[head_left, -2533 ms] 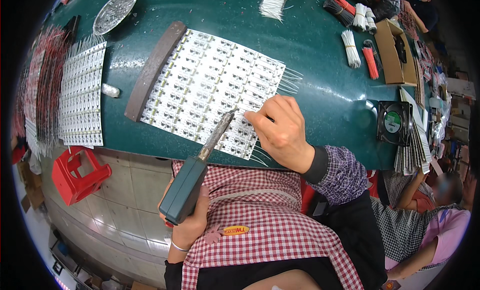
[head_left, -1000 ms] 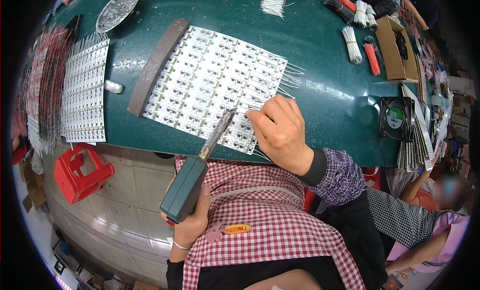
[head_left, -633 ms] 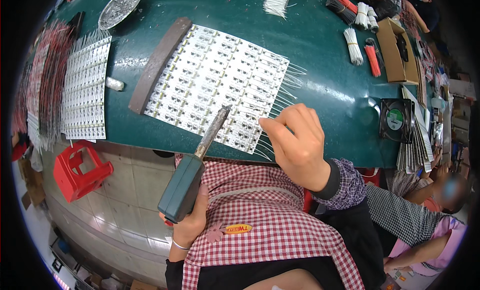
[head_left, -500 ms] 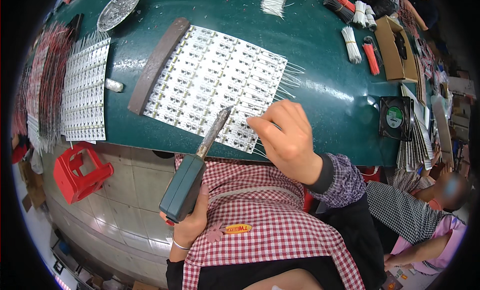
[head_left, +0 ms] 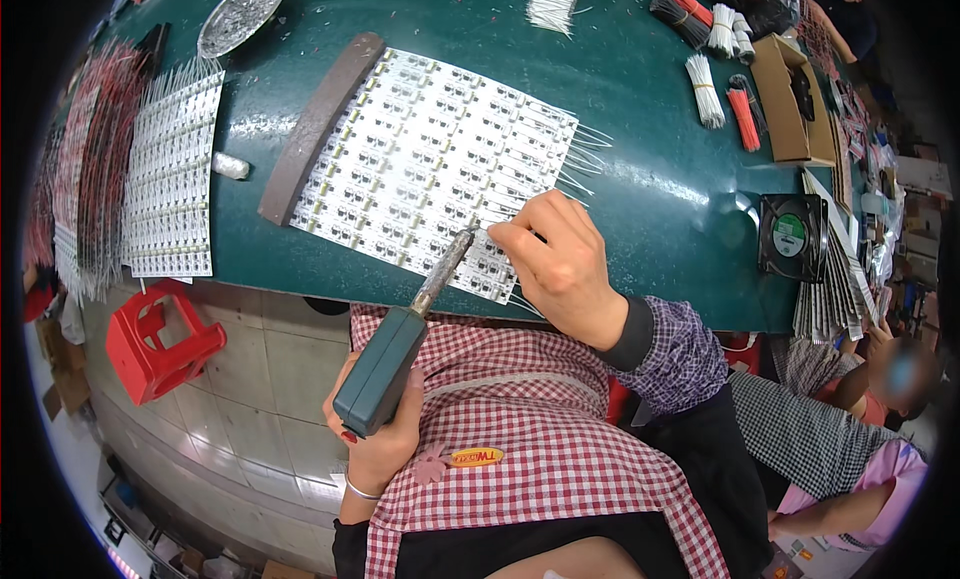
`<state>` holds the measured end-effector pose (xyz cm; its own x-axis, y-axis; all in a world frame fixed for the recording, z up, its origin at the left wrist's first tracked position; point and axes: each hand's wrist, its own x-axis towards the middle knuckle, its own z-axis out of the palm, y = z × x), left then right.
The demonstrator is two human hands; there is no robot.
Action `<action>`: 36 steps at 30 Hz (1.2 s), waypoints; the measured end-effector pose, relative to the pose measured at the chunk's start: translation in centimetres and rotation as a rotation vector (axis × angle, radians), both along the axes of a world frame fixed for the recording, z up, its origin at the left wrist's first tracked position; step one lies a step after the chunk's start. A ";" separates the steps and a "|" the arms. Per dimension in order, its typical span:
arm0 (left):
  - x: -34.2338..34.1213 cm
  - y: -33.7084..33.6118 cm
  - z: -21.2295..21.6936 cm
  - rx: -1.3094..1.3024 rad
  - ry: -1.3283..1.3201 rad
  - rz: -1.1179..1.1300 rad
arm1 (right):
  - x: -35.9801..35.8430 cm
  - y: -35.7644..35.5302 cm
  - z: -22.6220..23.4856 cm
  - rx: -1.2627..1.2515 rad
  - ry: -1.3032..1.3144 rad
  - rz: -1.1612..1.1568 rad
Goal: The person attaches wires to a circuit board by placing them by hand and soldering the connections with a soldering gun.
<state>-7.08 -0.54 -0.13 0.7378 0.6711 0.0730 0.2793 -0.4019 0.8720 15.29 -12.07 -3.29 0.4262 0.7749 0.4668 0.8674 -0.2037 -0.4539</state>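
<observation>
A dark green soldering gun (head_left: pixel 385 364) is gripped in my left hand (head_left: pixel 385 449), its metal barrel slanting up to a tip over the lower right part of a white circuit board panel (head_left: pixel 400 159). My right hand (head_left: pixel 565 264) is closed in a pinch just right of that tip, low over the panel. Whatever is between its fingertips is too small to make out. Thin white wires (head_left: pixel 590 154) lie across the panel's right columns and stick out past its edge. A curved brown bar (head_left: pixel 320 129) lies along the panel's left edge.
Wired panels (head_left: pixel 172 179) stand at the left, beside a small whitish roll (head_left: pixel 231 166). A metal dish (head_left: pixel 243 17) sits at the far left. Wire bundles (head_left: pixel 705 91), a cardboard box (head_left: pixel 795 99) and a fan (head_left: pixel 792 236) occupy the right. A red stool (head_left: pixel 160 344) stands below; a co-worker (head_left: pixel 850 429) sits right.
My left hand has moved the soldering gun slightly right, bringing its tip close to my right fingertips. My right hand has shifted a little left and stays pinched.
</observation>
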 end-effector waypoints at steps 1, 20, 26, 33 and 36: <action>-0.1 0.0 -0.1 -0.009 0.008 0.006 | 0.0 0.0 0.0 0.000 0.000 0.000; -1.2 0.1 -1.2 -0.408 -0.046 0.190 | 0.9 0.2 1.8 -0.063 0.032 0.024; -0.1 1.2 -1.0 -0.354 -0.038 0.169 | 10.8 3.9 2.5 -0.014 -0.183 -0.080; 0.1 1.5 -2.2 -0.353 -0.036 0.233 | 19.2 6.8 -0.8 -0.002 -0.330 -0.248; 0.5 1.5 -2.4 -0.330 -0.080 0.266 | 20.0 7.2 -1.5 -0.034 -0.335 -0.249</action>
